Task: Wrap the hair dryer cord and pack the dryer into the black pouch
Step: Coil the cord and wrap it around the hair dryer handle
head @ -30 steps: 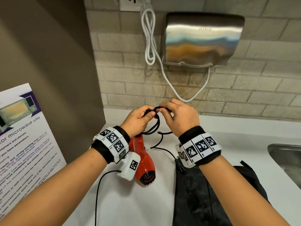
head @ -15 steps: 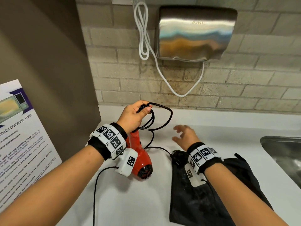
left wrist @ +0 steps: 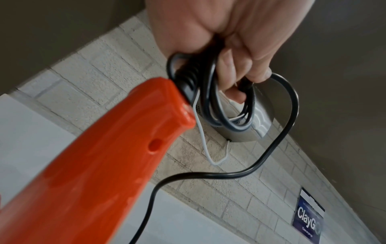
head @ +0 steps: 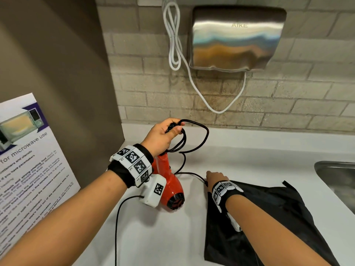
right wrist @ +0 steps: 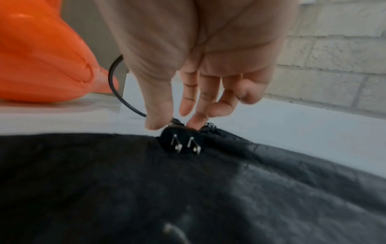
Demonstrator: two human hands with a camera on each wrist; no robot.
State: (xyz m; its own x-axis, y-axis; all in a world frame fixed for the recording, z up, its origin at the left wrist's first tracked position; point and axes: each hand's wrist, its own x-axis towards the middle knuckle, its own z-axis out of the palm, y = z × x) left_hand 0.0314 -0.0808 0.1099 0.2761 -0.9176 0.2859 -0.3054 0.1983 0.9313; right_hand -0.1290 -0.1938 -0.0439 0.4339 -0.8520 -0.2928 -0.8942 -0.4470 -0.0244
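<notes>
Pale brick wall [head: 288, 104], steel hand dryer [head: 237, 38], white counter [head: 259, 160]

Hair dryer [head: 169, 181]: glossy orange-red body; black grille at the barrel end.
Cord [head: 199, 139]: plain black throughout; plug [right wrist: 180, 140] black with two silver-metal prongs.
Pouch [head: 278, 214]: solid black fabric, no pattern.
Bench [head: 240, 156]: plain white.
Wristbands [head: 134, 162]: black straps carrying white tiles printed with black square-code patterns.
Wall [head: 288, 104]: beige-grey brick pattern with lighter joints. At 12 o'clock, hand dryer [head: 236, 39]: brushed silver with blue and amber reflections; its cable [head: 173, 35] white.
At 9 o'clock, notice sheet [head: 28, 162]: white with black text and a purple-framed picture.
Sink [head: 338, 177], at 3 o'clock: silver-grey.
</notes>
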